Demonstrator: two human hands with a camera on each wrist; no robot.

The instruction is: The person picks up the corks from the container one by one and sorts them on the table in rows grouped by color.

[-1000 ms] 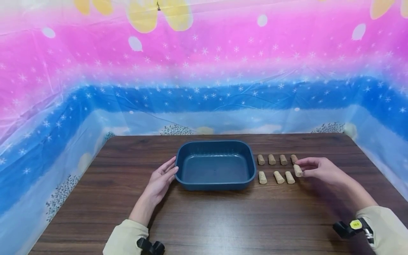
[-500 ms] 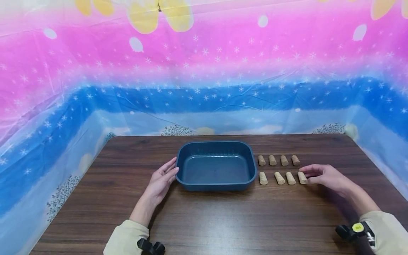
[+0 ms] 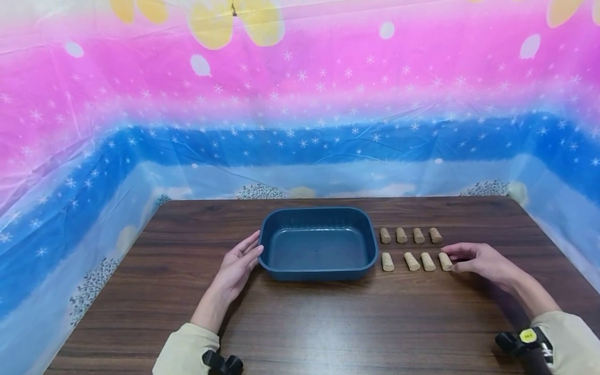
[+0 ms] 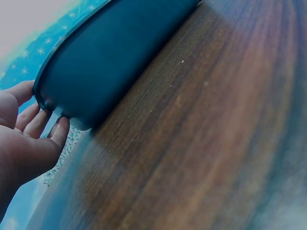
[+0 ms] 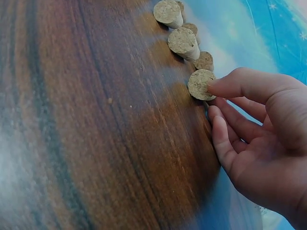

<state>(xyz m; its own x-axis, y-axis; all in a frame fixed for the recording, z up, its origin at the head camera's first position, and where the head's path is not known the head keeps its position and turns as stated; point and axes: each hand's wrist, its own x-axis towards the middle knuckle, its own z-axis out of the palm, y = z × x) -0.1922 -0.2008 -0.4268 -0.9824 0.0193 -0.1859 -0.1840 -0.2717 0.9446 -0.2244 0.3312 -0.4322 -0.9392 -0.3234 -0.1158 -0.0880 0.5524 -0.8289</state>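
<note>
My left hand [image 3: 239,265] rests its fingertips against the left end of a dark blue rectangular plastic basin [image 3: 319,275]. In the left wrist view the fingers [image 4: 36,125] touch the outside of the basin wall [image 4: 110,57]. On the right, my right hand [image 3: 485,263] pinches a tapered cork [image 3: 445,261], the rightmost of the near row. The right wrist view shows the thumb at the end face of this cork [image 5: 200,85], with the other fingers behind it. More corks [image 3: 411,261] lie to its left in the same row.
A far row of several darker-looking corks [image 3: 419,235] runs parallel, just right of the basin. Everything stands on a dark wood-grain table [image 3: 319,323]. A pink and blue printed cloth [image 3: 300,140] hangs behind and at both sides.
My right hand has brought its cork down and toward me, from beside the far row to the right end of the near row. The left hand and basin have stayed put.
</note>
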